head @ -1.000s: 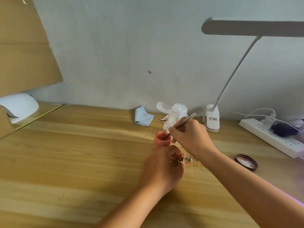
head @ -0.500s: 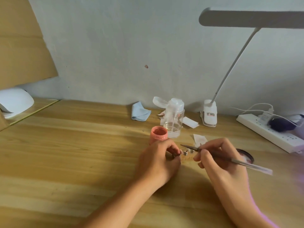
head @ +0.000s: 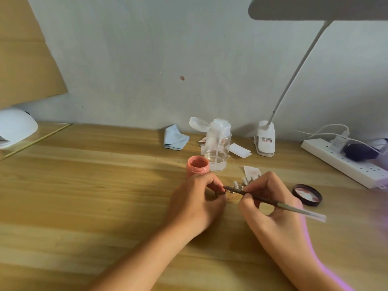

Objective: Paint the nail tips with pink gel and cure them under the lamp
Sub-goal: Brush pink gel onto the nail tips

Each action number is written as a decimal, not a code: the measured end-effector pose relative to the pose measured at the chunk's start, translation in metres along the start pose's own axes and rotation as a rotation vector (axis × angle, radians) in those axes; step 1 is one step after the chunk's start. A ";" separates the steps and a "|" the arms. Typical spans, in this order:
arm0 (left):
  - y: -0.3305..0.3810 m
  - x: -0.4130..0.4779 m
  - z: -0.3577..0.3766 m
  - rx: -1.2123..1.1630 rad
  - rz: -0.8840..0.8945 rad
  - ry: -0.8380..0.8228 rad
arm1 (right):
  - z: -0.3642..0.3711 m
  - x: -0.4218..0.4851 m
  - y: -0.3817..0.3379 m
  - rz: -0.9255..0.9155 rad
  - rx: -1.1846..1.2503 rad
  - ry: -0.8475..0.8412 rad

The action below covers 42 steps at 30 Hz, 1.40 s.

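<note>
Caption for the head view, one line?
Right hand holds a brush to the nail tip the left hand pinches, beside the open pink gel jar.

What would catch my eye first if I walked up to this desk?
Two hands meet at the middle of the wooden desk: the left hand pinches a small nail tip, and the right hand points a thin brush at it. Just behind them stands an open pink gel jar, with its lid lying off to the right.

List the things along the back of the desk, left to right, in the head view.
In order: white curing lamp, blue cloth, clear pump bottle, desk lamp's clip base, white power strip.
</note>
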State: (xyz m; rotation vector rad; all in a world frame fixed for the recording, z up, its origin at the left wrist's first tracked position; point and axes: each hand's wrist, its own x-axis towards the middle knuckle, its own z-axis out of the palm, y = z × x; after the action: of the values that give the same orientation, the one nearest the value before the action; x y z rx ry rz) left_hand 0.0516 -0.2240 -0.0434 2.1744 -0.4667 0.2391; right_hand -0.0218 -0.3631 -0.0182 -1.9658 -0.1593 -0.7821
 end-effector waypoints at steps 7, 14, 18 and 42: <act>0.000 -0.001 0.000 -0.027 -0.010 -0.008 | -0.002 -0.002 -0.004 -0.011 -0.007 0.065; 0.000 0.000 0.001 -0.017 -0.011 -0.007 | -0.001 -0.001 -0.003 -0.017 -0.025 0.024; -0.001 0.000 0.001 -0.017 -0.006 -0.001 | -0.002 -0.002 -0.001 0.010 0.045 0.094; 0.003 -0.001 0.001 0.165 -0.013 -0.047 | 0.045 0.079 -0.016 0.231 -0.358 -0.208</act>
State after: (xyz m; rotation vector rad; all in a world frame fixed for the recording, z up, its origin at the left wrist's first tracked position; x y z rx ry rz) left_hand 0.0501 -0.2263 -0.0424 2.3478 -0.4733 0.2261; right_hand 0.0537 -0.3342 0.0258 -2.3525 0.0913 -0.4779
